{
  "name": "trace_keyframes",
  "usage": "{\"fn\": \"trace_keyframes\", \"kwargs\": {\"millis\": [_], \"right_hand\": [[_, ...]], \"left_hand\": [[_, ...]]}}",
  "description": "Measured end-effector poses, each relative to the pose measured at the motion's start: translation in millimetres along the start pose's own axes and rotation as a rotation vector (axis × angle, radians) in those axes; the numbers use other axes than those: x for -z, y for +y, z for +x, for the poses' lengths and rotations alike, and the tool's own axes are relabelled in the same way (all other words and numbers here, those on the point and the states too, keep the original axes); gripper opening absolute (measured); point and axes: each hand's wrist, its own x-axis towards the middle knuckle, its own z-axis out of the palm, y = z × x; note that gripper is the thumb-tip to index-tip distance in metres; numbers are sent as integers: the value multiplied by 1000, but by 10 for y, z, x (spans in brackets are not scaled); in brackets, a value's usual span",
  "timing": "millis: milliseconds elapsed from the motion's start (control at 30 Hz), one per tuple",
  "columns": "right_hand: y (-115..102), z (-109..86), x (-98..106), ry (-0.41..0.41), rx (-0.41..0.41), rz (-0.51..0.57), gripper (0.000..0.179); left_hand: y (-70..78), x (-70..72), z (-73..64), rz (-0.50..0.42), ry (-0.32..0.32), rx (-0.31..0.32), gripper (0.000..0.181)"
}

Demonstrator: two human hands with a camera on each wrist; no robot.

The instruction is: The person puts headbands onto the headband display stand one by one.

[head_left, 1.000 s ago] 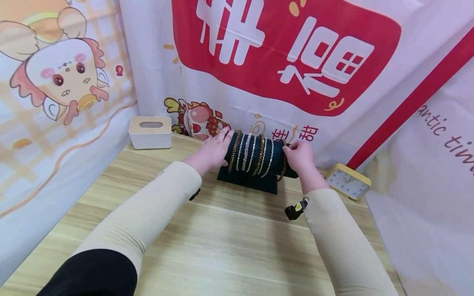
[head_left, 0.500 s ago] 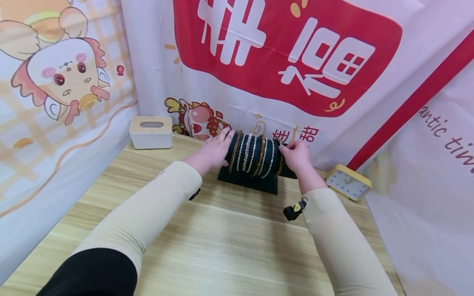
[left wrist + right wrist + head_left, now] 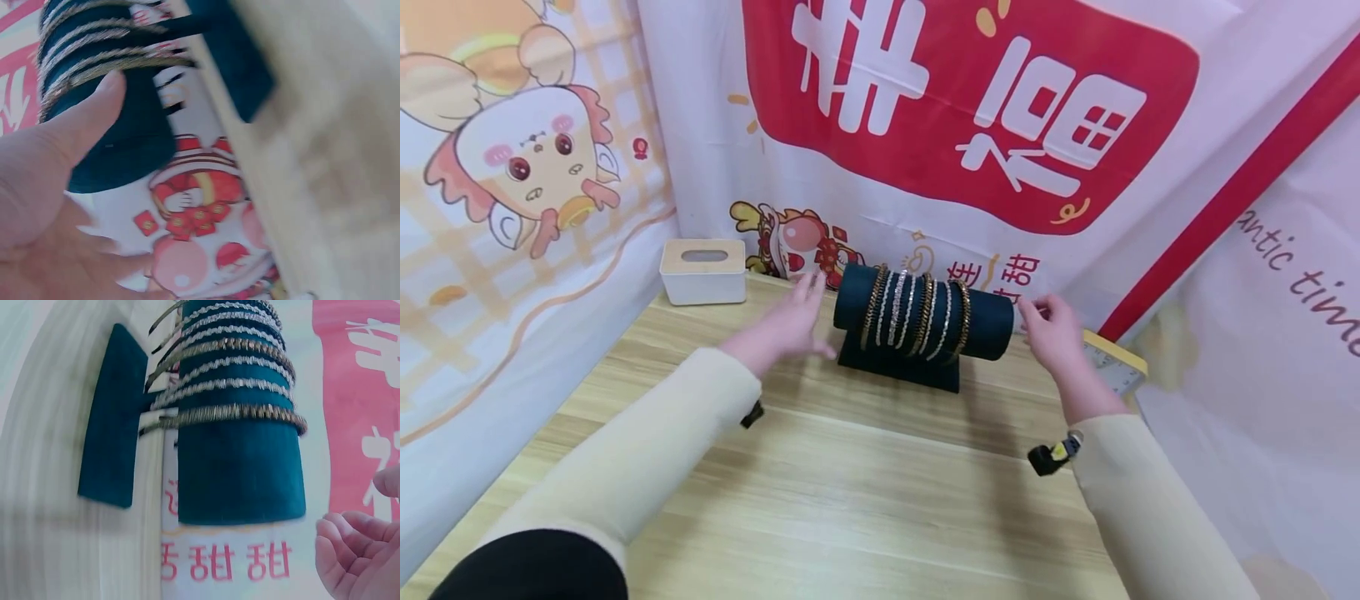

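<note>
A dark teal velvet roll stand (image 3: 988,327) stands on the wooden table, a row of headbands (image 3: 237,412) around its roll. Some are gold and braided, others silver and sparkly; their ends stick out below the roll in the right wrist view. The rightmost gold headband (image 3: 965,317) leaves a bare stretch at the roll's right end. Off the left end is my left hand (image 3: 782,327), fingers spread, holding nothing. My right hand (image 3: 1054,342) is just beyond the right end, fingers loosely bent with no headband in them.
A white tissue box (image 3: 703,283) with a wooden lid sits at the back left. Behind my right hand is a yellow clock (image 3: 1116,367), partly hidden. Printed cloth (image 3: 700,125) hangs close behind the stand and along both sides.
The right hand slid the last gold headband leftward along the roll, then let go and moved right. My left hand has come off the roll's left end and moved left.
</note>
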Motion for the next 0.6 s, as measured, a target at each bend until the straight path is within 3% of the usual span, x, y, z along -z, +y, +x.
{"fn": "trace_keyframes", "kwargs": {"millis": [167, 267, 367, 600], "right_hand": [[180, -133, 212, 45, 35, -46, 55], [257, -143, 328, 95, 65, -42, 55], [318, -138, 405, 118, 80, 2, 54], [379, -176, 403, 96, 77, 30, 52]], "left_hand": [[-371, -220, -477, 134, -239, 199, 127], [-518, -330, -632, 219, -351, 276, 124], [-574, -419, -681, 272, -380, 307, 130], [-613, -562, -631, 377, -407, 261, 130]]}}
